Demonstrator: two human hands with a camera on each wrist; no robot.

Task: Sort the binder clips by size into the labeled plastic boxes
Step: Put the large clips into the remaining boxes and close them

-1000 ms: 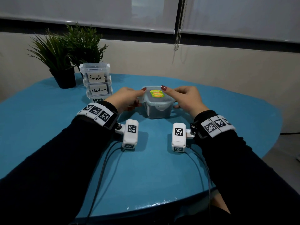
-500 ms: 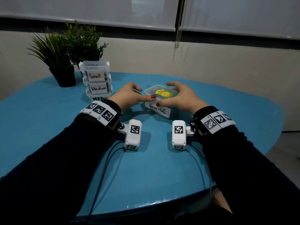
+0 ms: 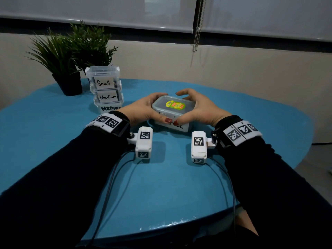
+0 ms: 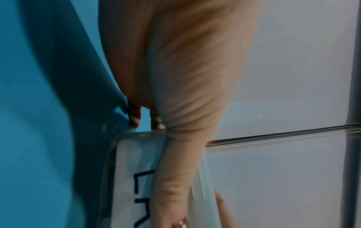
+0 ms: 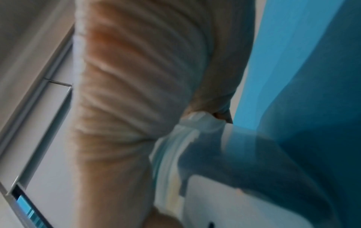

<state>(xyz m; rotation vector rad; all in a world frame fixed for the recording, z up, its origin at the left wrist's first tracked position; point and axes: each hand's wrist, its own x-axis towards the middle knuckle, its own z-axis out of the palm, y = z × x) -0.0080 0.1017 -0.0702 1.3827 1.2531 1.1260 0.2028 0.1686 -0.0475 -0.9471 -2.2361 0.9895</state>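
We are gripping the lidded Large box [image 3: 173, 112] with our left hand [image 3: 142, 109] and right hand [image 3: 199, 109] curled round it; yanking its latch risks tipping it.

Head view high over the table [image 3: 161, 186]; 2 close wrist views, all sharing the box [image 3: 173, 112]

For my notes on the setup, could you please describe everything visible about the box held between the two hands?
The box is a translucent plastic container with a greyish snap-on lid, shut, bearing a yellow-green sticker. A white label on its near side has dark handwriting, partly hidden by the thumbs. It sits upright on the blue table, right of the stacked boxes. The left hand and right hand curl around its ends, thumbs on the front lid edge. Its contents cannot be seen.
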